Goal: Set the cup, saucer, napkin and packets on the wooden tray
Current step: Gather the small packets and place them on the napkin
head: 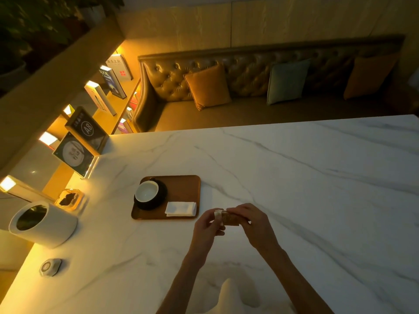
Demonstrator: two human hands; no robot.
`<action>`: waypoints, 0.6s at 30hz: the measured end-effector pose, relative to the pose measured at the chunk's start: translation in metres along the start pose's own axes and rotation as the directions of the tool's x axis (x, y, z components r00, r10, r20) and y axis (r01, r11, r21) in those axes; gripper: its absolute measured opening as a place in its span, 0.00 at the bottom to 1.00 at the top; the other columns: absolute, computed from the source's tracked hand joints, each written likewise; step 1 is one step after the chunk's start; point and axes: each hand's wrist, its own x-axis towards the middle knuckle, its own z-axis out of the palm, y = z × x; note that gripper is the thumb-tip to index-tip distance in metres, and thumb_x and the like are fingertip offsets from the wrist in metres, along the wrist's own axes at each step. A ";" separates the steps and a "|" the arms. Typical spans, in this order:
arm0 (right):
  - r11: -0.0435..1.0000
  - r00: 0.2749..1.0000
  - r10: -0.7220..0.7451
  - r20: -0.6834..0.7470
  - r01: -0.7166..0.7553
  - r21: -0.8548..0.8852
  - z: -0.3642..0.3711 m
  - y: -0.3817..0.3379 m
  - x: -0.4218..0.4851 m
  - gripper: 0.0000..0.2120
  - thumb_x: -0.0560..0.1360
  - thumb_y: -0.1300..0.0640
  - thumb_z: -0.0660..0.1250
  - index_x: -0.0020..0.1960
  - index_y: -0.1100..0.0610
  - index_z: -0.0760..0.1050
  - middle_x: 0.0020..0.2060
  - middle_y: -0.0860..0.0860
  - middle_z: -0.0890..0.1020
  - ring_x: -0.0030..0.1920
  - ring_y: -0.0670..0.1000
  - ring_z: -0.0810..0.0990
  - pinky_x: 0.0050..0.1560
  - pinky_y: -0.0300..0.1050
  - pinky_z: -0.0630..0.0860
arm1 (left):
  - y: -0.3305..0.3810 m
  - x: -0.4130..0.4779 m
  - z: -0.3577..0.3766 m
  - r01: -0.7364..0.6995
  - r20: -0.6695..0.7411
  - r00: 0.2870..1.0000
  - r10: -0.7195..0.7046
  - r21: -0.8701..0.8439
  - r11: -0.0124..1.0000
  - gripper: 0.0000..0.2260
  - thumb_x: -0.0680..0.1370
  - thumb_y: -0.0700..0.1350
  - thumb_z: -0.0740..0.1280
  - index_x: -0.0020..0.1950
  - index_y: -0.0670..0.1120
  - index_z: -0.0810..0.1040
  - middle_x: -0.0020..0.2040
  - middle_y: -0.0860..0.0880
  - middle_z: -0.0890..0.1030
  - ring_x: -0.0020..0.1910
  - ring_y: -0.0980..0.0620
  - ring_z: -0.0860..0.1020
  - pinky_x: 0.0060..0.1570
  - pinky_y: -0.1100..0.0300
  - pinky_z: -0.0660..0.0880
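Left hand (207, 222): closed around the pale end of the packets (227, 218), fingers curled in, held above the surface (294, 177) just off the near right corner of the tray (183, 189).
Right hand (248, 219): pinching the brown end of the same packets from the other side, thumb and fingers narrow; both hands shared the one small bundle.
Packets: a short stack, one white-ended and one brown, held level between the hands; how many there were could not be told.
Napkin (181, 209): white and folded, lying flat in the near right corner of the tray, the thing on the tray nearest the hands.
Cup (147, 191): white inside, upright on the dark saucer (158, 199), both on the left half of the tray, well apart from the hands.
Tray: brown wood with rounded corners; its far right part was bare.
Stage: cup, saucer and napkin looked placed; only the packets seemed left to go.
Doing it well: squaring the packets into one neat stack before moving seemed sensible, then carrying them low over the tray's near edge and laying them flat on or just beside the napkin. One hand could let go first, so the other could set them down without scattering them.
Risk: the napkin was light and loose, so a brushing finger could have dragged it out of line.
Further out: a white tub (43, 224) and a small round button (50, 266) sat left of the tray, clear of the path.
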 end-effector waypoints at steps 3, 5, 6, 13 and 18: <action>0.994 0.999 0.049 0.005 -0.049 0.093 0.002 -0.001 0.001 0.14 0.75 0.66 0.67 0.56 0.52 0.82 0.48 0.48 0.83 0.48 0.45 0.81 0.45 0.34 0.79 | 0.001 0.001 -0.002 -0.032 -0.022 0.999 0.032 0.013 0.999 0.08 0.81 0.45 0.64 0.56 0.48 0.82 0.49 0.45 0.83 0.46 0.51 0.84 0.44 0.60 0.82; 0.959 0.987 0.157 0.034 -0.161 0.235 0.003 -0.002 0.002 0.15 0.76 0.63 0.67 0.58 0.49 0.80 0.49 0.45 0.83 0.48 0.43 0.81 0.44 0.33 0.79 | 0.000 0.000 -0.006 -0.042 -0.056 0.998 0.041 -0.004 0.999 0.07 0.81 0.43 0.65 0.54 0.48 0.82 0.48 0.46 0.84 0.46 0.50 0.84 0.44 0.60 0.82; 0.927 0.975 0.213 0.059 -0.221 0.301 0.005 -0.002 0.001 0.16 0.76 0.63 0.67 0.60 0.48 0.79 0.49 0.44 0.82 0.48 0.42 0.81 0.44 0.33 0.79 | 0.000 -0.001 -0.008 -0.038 -0.074 0.997 0.036 -0.016 0.999 0.07 0.81 0.42 0.65 0.54 0.48 0.82 0.47 0.46 0.84 0.45 0.50 0.84 0.44 0.60 0.82; 0.837 0.914 0.371 0.166 -0.406 0.367 0.024 0.001 -0.007 0.10 0.75 0.64 0.68 0.56 0.58 0.81 0.49 0.53 0.85 0.48 0.51 0.84 0.44 0.46 0.84 | -0.005 -0.013 -0.024 0.001 -0.119 0.993 -0.005 -0.030 1.000 0.08 0.81 0.39 0.64 0.57 0.44 0.82 0.47 0.43 0.84 0.44 0.48 0.84 0.45 0.58 0.83; 0.824 0.895 0.413 0.171 -0.447 0.349 0.044 -0.005 -0.010 0.09 0.74 0.64 0.70 0.53 0.58 0.82 0.45 0.51 0.86 0.44 0.49 0.84 0.43 0.43 0.83 | -0.013 -0.018 -0.045 0.057 -0.187 0.981 -0.043 0.067 0.996 0.09 0.81 0.37 0.62 0.59 0.40 0.79 0.52 0.43 0.80 0.47 0.47 0.83 0.41 0.60 0.83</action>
